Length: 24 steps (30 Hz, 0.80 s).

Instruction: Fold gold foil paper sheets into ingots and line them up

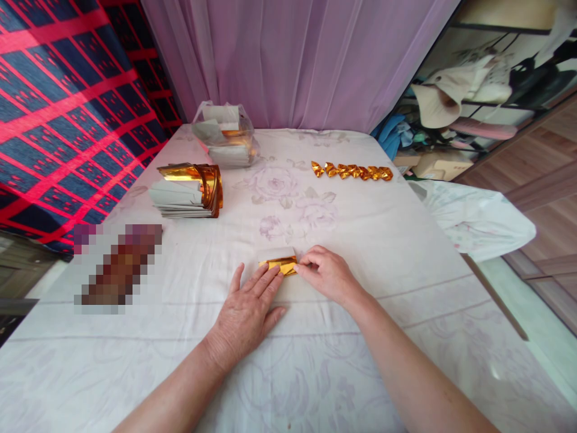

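A small sheet of gold foil paper [283,262], partly folded with a pale flap along its far side, lies on the tablecloth in front of me. My left hand [246,313] rests flat with fingers apart, its fingertips pressing the near-left part of the paper. Thumb and index finger of my right hand [328,273] pinch the paper's right end. Some of the paper is hidden under my fingers.
On the flowered tablecloth [216,373], a stack of gold-and-grey paper [184,192] stands left, with a plastic bag of similar paper [225,135] behind it. Several twisted gold foil pieces [351,171] form a row at back right. A blurred-out patch [119,267] covers something at left.
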Tool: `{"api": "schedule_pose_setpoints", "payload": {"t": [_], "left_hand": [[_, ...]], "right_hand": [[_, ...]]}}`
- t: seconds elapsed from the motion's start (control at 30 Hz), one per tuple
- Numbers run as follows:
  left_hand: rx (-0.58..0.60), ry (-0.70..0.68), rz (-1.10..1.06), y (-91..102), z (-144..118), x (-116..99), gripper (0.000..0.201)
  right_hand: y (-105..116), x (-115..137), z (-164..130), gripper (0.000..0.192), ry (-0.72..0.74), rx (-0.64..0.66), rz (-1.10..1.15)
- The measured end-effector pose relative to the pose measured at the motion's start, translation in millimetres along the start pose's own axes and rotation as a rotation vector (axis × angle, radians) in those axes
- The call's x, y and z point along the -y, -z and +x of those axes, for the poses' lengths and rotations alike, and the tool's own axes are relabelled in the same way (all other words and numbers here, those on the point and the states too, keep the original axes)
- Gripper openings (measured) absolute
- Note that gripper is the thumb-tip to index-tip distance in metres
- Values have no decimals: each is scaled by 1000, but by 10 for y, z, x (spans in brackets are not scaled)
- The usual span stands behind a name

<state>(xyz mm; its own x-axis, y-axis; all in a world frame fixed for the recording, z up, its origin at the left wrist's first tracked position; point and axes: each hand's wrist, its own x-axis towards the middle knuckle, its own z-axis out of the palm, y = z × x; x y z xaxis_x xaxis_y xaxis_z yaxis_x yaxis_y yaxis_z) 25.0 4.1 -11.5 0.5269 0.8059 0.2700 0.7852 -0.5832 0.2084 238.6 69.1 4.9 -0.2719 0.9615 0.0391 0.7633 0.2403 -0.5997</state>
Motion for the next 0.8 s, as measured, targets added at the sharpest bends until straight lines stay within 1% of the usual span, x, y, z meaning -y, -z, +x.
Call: {"api": "schedule_pose_setpoints", "payload": {"t": [0.17, 0.37, 0.5, 0.63, 0.7, 0.8], "left_hand": [[3, -9, -8, 9, -3, 10, 50], [-6, 34, -26, 25, 19, 84, 41], [-67, 49, -56, 23, 91, 165, 31], [-146, 67, -77, 7, 151, 218, 24], [-167, 68, -86, 1, 162, 227, 21], [-181, 63, -112, 3, 168, 225, 19]], "right_hand": [[30, 61, 4, 12, -70, 35, -51], [57, 68, -5, 12, -42, 54, -58], [46, 50, -3, 13, 4, 37, -60], [30, 33, -24, 9, 8, -9, -50], [10, 19, -54, 11, 79, -45, -26], [-50, -13, -106, 24, 276, -96, -39]]}}
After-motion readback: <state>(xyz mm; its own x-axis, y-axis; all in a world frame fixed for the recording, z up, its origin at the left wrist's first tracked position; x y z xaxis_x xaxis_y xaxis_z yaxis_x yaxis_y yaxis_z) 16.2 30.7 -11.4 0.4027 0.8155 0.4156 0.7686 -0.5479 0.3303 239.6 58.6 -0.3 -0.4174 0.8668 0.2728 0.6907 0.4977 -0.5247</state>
